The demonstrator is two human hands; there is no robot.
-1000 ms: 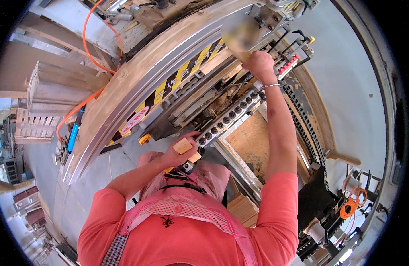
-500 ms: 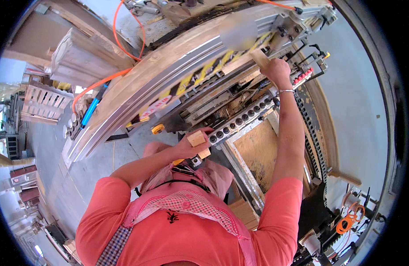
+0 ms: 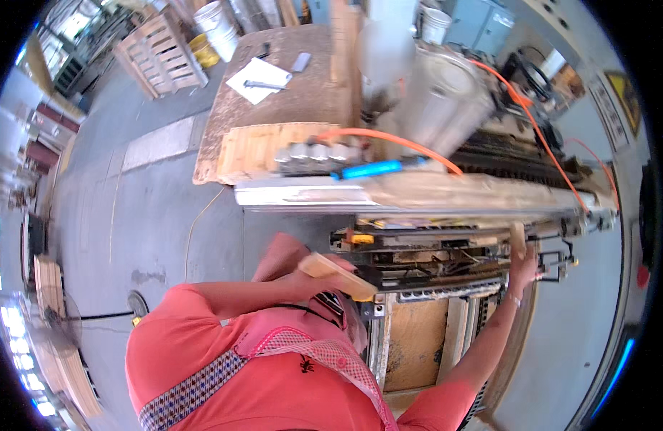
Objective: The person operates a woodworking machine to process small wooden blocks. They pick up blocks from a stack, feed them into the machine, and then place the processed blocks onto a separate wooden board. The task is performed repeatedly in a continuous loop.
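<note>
Low in front of my body, my left hand is closed around a short, pale wooden strip that slants down to the right. My right arm reaches out to the machine on the right. There my right hand grips the lower end of a small wooden piece, held roughly upright next to the machine's rails. A row of round black fittings runs across the machine between my hands. Motion blur softens the fingers of both hands.
A brown worktable at the far side bears white paper and stacked wooden boards. An orange hose arches over the long machine beam, near a blue air gun. A slatted pallet leans far left.
My view has swung left, bringing the worktable and more floor into sight. The strip in my left hand now shows lengthwise. My right hand still holds its wooden piece at the machine.
</note>
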